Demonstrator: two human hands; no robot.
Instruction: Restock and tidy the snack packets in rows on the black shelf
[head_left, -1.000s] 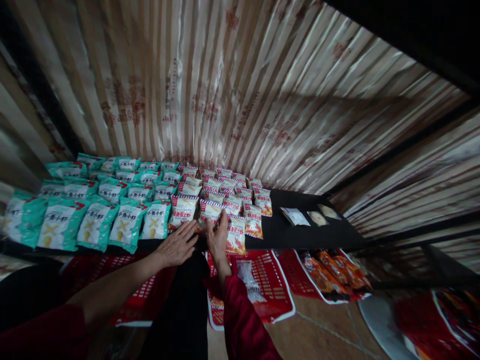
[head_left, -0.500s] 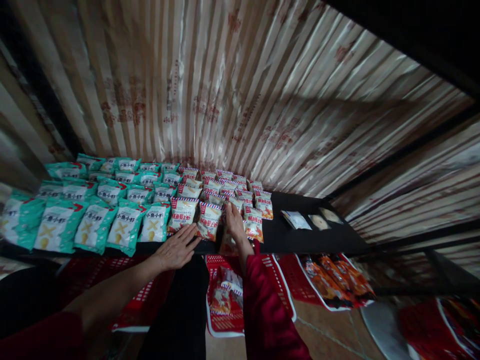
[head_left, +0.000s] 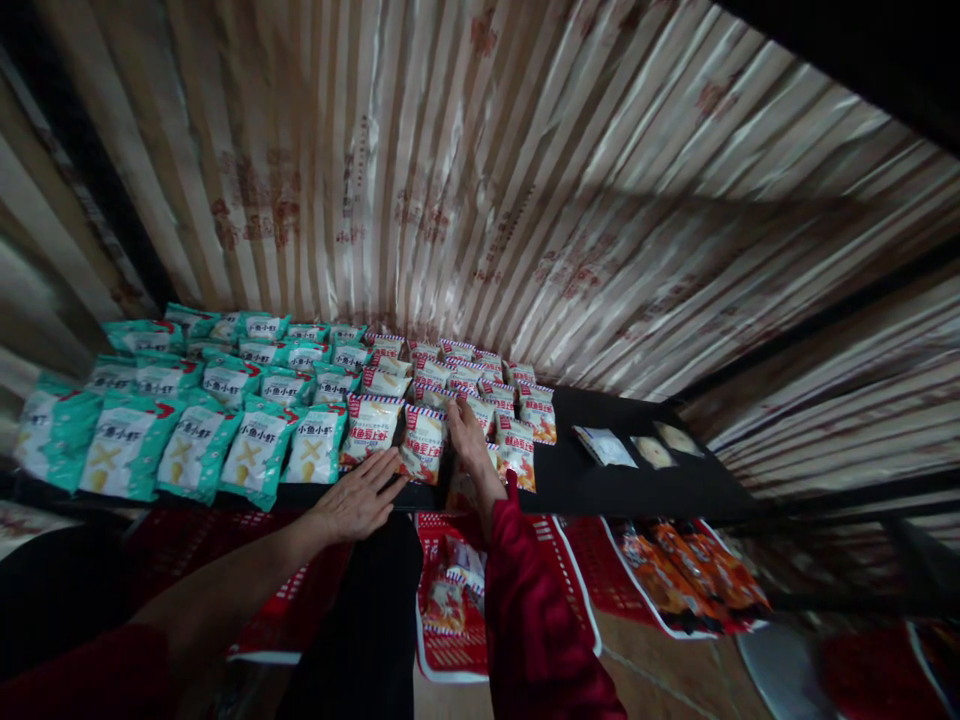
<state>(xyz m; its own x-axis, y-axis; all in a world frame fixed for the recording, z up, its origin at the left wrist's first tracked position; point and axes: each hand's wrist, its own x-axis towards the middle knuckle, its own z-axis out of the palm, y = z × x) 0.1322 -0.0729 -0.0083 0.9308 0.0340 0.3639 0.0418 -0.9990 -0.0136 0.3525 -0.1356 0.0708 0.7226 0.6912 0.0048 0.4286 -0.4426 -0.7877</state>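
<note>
A black shelf [head_left: 600, 480] carries rows of teal snack packets [head_left: 255, 452] on the left and red-and-white snack packets [head_left: 422, 440] in the middle. My left hand [head_left: 361, 498] lies flat and open at the shelf's front edge, fingertips touching a red-and-white packet [head_left: 369, 428]. My right hand [head_left: 466, 440] reaches further in, its fingers stretched flat over the red-and-white packets [head_left: 517, 450] in the second row. It grips nothing that I can see.
Three small pale packets [head_left: 606, 447] lie on the shelf's right part. Below the shelf stand red plastic baskets [head_left: 555, 610], one holding red-and-white packets [head_left: 450, 590], another orange packets [head_left: 667, 580]. A striped shiny curtain [head_left: 480, 200] hangs behind the shelf.
My right hand has moved from the front-row packet further back onto the second row. A red-and-white packet now lies beside my left fingertips. The left hand has hardly moved.
</note>
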